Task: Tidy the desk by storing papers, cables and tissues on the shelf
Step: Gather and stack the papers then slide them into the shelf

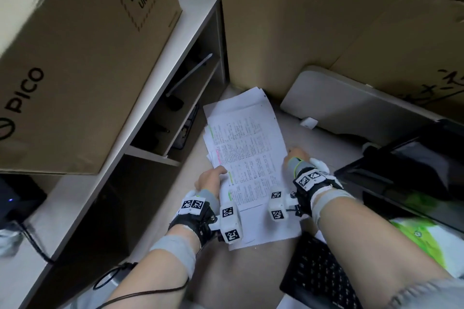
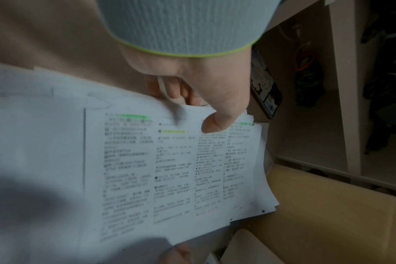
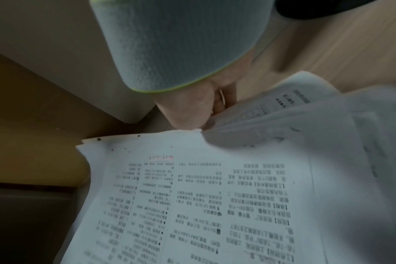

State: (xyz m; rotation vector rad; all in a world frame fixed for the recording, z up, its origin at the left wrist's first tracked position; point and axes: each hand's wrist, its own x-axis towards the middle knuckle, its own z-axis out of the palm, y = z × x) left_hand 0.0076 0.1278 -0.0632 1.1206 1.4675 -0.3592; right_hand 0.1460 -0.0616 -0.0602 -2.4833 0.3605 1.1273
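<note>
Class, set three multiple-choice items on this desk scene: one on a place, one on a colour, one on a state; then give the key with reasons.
1. Where is the brown cardboard box printed PICO?
A. on top of the white shelf unit
B. under the desk
C. on the keyboard

2. What colour is the keyboard near the right arm?
A. white
B. black
C. red

3. How is the stack of white printed papers held?
A. lying untouched
B. by one hand
C. by both hands

Key: 1 A, the box sits on the shelf unit. 2 B, its keys are black. 3 C, left hand and right hand each grip an edge of the papers.
</note>
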